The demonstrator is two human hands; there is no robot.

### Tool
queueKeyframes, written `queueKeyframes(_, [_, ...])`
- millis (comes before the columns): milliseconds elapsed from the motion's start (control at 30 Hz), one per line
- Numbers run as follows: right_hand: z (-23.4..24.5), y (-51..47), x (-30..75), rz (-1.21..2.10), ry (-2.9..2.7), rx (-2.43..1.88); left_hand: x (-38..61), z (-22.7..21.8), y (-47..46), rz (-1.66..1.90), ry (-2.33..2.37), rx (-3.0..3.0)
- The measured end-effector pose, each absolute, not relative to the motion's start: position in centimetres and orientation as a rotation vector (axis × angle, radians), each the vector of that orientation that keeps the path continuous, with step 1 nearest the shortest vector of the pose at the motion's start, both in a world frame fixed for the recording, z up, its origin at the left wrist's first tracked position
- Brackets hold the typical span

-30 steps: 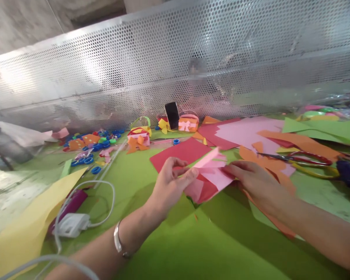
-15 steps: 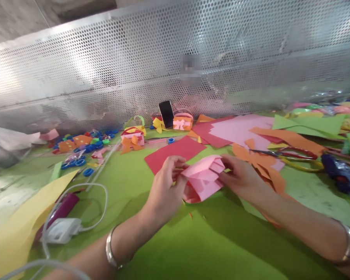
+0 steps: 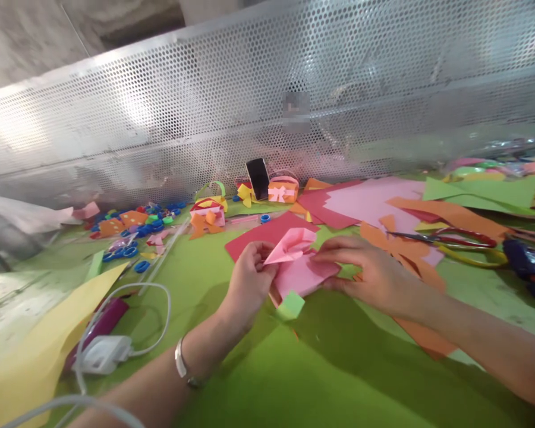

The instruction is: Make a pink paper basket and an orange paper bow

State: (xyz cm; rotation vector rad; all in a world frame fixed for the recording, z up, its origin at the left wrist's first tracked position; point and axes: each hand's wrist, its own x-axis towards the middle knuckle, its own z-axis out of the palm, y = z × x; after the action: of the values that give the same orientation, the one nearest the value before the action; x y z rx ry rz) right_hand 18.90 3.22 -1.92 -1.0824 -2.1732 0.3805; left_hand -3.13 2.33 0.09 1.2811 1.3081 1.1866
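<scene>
I hold a folded pink paper piece (image 3: pixel 298 267) between both hands, just above the green table cover (image 3: pixel 294 380). My left hand (image 3: pixel 249 282) pinches its left edge, fingers closed, with a pointed flap sticking up beside the thumb. My right hand (image 3: pixel 370 270) grips the right side, fingers pressed onto the paper. A small green paper scrap (image 3: pixel 290 306) hangs under the pink piece. A red sheet (image 3: pixel 267 235) lies flat just beyond my hands.
Red-and-yellow scissors (image 3: pixel 455 244) lie on orange and pink sheets (image 3: pixel 374 202) at the right, a blue glue gun (image 3: pixel 528 267) beyond them. A phone (image 3: pixel 258 178), small paper baskets (image 3: pixel 207 211) and blue rings (image 3: pixel 129 238) stand by the perforated metal wall. A white charger (image 3: pixel 104 353) and yellow sheet (image 3: pixel 40 351) sit at left.
The pink piece has been folded flatter and turned between my hands; its flap now points up left. My right hand has slid over its right side. A green scrap now shows beneath.
</scene>
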Motion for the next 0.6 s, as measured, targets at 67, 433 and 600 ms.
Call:
queueKeyframes(67, [-1.9,3.2,18.8,0.334,-2.239,-0.997,-3.2,0.1,2.3,1.178,1.295,1.275])
queueKeyframes(433, [-3.1,2.3,18.2,-0.094,-2.484,-0.807,-3.3,0.2,2.6,1.226,1.455,1.308])
queueKeyframes(600, [-2.2,2.0,17.8,0.057,-2.593,-0.863,-3.4,2.1,1.5,1.27,1.506,1.409])
